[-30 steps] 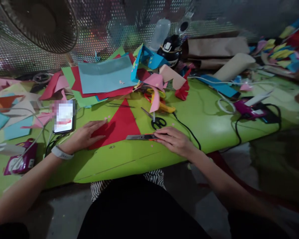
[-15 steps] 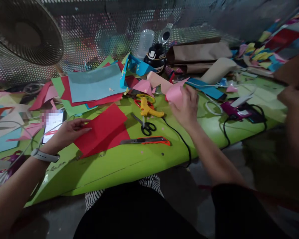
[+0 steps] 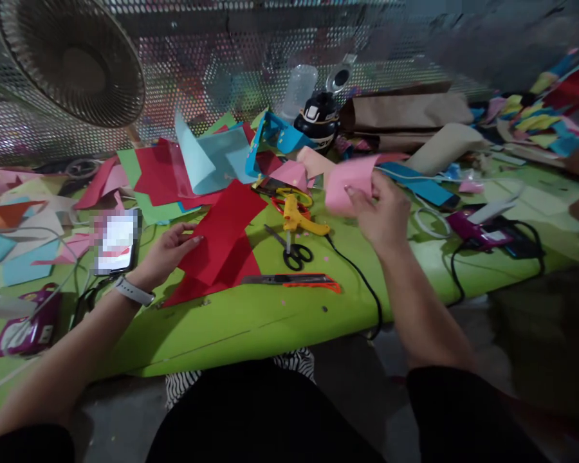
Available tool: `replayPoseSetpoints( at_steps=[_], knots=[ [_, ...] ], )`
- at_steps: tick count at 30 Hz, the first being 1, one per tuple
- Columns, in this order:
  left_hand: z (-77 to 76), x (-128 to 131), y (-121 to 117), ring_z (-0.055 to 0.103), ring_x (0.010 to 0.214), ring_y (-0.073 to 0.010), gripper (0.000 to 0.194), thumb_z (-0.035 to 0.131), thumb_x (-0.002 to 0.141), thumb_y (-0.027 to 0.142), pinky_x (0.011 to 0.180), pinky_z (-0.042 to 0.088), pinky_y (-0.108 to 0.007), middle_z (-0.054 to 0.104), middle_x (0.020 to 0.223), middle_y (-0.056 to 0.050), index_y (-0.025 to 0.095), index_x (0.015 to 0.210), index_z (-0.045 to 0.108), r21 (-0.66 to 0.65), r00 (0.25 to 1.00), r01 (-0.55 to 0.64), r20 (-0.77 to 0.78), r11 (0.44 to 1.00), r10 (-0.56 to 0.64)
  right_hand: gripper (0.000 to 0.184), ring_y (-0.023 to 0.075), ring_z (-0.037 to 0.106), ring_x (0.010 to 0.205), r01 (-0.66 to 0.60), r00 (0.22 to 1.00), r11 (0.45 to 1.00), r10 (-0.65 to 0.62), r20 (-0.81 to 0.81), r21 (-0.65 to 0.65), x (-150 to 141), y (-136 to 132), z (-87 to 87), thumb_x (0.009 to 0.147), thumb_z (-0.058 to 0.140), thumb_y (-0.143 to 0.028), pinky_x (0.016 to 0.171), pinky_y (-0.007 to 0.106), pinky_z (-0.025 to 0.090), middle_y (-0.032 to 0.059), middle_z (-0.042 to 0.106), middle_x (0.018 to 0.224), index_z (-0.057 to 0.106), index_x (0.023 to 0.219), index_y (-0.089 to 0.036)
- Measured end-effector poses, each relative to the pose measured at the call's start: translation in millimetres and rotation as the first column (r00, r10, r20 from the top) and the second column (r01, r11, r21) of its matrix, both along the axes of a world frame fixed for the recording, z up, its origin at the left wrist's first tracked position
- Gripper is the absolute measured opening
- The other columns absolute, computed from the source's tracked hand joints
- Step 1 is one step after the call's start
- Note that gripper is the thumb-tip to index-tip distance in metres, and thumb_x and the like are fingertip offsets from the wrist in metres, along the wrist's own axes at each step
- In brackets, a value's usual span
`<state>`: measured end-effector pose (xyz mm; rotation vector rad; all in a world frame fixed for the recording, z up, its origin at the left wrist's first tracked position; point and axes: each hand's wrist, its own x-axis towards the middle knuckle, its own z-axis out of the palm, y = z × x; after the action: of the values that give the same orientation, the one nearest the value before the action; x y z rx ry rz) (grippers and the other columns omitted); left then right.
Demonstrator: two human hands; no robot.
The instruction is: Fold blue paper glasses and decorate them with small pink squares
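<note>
In my left hand (image 3: 170, 256) a sheet of red paper (image 3: 224, 235) is pinched at its left edge and tilted up off the table. More red paper lies under it. My right hand (image 3: 383, 209) grips a curled piece of pink paper (image 3: 342, 185), slightly blurred, above the table. Between the hands lie a yellow glue gun (image 3: 303, 222) and black-handled scissors (image 3: 296, 255). An orange-edged utility knife (image 3: 294, 281) rests in front of them, its left end at the red paper.
A fan (image 3: 74, 64) stands at the back left, near stacked coloured sheets (image 3: 229, 154). A phone (image 3: 120, 241) lies by my left wrist. Behind are a black bottle (image 3: 318, 119) and brown paper (image 3: 410, 112). Cables cross the green table (image 3: 270, 328). Part of another person shows at the right edge.
My right hand has raised the pink paper and turned it. The red paper in my left hand is tilted more upright. A light blue sheet on the stack has lifted at its left side.
</note>
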<state>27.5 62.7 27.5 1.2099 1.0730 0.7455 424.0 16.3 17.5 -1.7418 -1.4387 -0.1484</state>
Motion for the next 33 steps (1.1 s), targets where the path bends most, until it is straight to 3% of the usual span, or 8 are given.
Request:
replayPoseSetpoints(
  at_steps=[3, 6, 10, 14, 17, 22, 26, 33],
  knots=[
    [-4.3, 7, -4, 0.071, 0.067, -0.0152, 0.039, 0.082, 0.074, 0.033, 0.062, 0.059, -0.025, 0.075, 0.080, -0.002, 0.019, 0.105, 0.062, -0.007, 0.994, -0.024, 0.104, 1.000, 0.024, 0.073, 0.0268, 0.069, 0.095, -0.294, 0.893, 0.948, 0.318, -0.320, 0.121, -49, -5, 20.4, 0.090, 0.057, -0.052, 0.081, 0.047, 0.056, 0.0146, 0.068, 0.120, 0.029, 0.151, -0.022],
    [-6.8, 15, -11, 0.068, 0.062, -0.0122, 0.032, 0.082, 0.073, 0.033, 0.057, 0.055, -0.022, 0.074, 0.078, -0.001, 0.018, 0.094, 0.065, -0.010, 0.982, -0.070, 0.177, 0.997, 0.071, 0.071, 0.0258, 0.070, 0.102, -0.465, 0.658, 0.874, 0.445, -0.608, 0.137, -104, -1, 22.2, 0.088, 0.060, -0.055, 0.083, 0.043, 0.059, 0.0115, 0.069, 0.122, 0.035, 0.148, -0.026],
    [-8.4, 22, -24, 0.067, 0.063, -0.0114, 0.029, 0.082, 0.073, 0.032, 0.058, 0.054, -0.021, 0.073, 0.076, 0.001, 0.019, 0.092, 0.065, -0.032, 0.947, -0.144, 0.286, 0.989, 0.147, 0.060, 0.0250, 0.068, 0.111, -0.530, 0.304, 0.819, 0.424, -0.853, 0.218, -159, 9, 7.0, 0.072, 0.077, -0.050, 0.093, 0.042, 0.059, 0.0060, 0.072, 0.115, 0.056, 0.123, -0.026],
    [-13.3, 24, -35, 0.069, 0.069, -0.0132, 0.029, 0.082, 0.073, 0.032, 0.067, 0.058, -0.025, 0.073, 0.076, 0.002, 0.022, 0.094, 0.064, -0.050, 0.914, -0.140, 0.376, 0.989, 0.148, 0.057, 0.0241, 0.069, 0.110, -0.505, 0.153, 0.831, 0.352, -0.923, 0.233, -188, 14, -5.8, 0.064, 0.083, -0.044, 0.098, 0.043, 0.057, 0.0029, 0.075, 0.104, 0.055, 0.110, -0.027],
    [-17.2, 20, -40, 0.070, 0.070, -0.0145, 0.029, 0.081, 0.074, 0.035, 0.067, 0.058, -0.027, 0.073, 0.076, 0.002, 0.022, 0.094, 0.063, -0.070, 0.913, -0.110, 0.388, 0.991, 0.129, 0.058, 0.0245, 0.071, 0.103, -0.530, 0.138, 0.815, 0.357, -0.924, 0.235, -200, 11, -9.5, 0.065, 0.082, -0.042, 0.094, 0.044, 0.058, 0.0034, 0.076, 0.100, 0.052, 0.112, -0.026],
    [-15.0, 10, -42, 0.073, 0.086, -0.0239, 0.040, 0.059, 0.087, 0.057, 0.069, 0.059, -0.036, 0.076, 0.092, -0.008, 0.020, 0.102, 0.064, -0.088, 0.926, -0.038, 0.372, 0.995, 0.068, 0.061, 0.0232, 0.073, 0.083, -0.573, 0.215, 0.793, 0.388, -0.896, 0.206, -213, 6, -11.7, 0.067, 0.083, -0.042, 0.081, 0.040, 0.060, 0.0001, 0.076, 0.085, 0.051, 0.116, -0.025],
    [-13.0, 3, -42, 0.072, 0.083, -0.0205, 0.043, 0.080, 0.075, 0.037, 0.072, 0.060, -0.033, 0.076, 0.098, -0.005, 0.022, 0.111, 0.061, 0.003, 0.930, -0.150, 0.339, 0.989, 0.140, 0.064, 0.0242, 0.072, 0.077, -0.633, 0.263, 0.758, 0.402, -0.877, 0.157, -228, 6, -13.0, 0.068, 0.082, -0.045, 0.076, 0.040, 0.059, -0.0008, 0.075, 0.078, 0.050, 0.119, -0.024],
    [-9.7, -36, -36, 0.070, 0.076, -0.0147, 0.033, 0.080, 0.075, 0.029, 0.067, 0.058, -0.025, 0.075, 0.090, -0.002, 0.019, 0.102, 0.064, 0.042, 0.927, -0.252, 0.298, 0.967, 0.228, 0.056, 0.0230, 0.071, 0.094, -0.716, 0.342, 0.664, 0.603, -0.721, 0.216, -246, 40, -22.3, 0.081, 0.068, -0.040, 0.086, 0.040, 0.057, 0.0061, 0.074, 0.101, 0.048, 0.131, -0.022]
  ],
)
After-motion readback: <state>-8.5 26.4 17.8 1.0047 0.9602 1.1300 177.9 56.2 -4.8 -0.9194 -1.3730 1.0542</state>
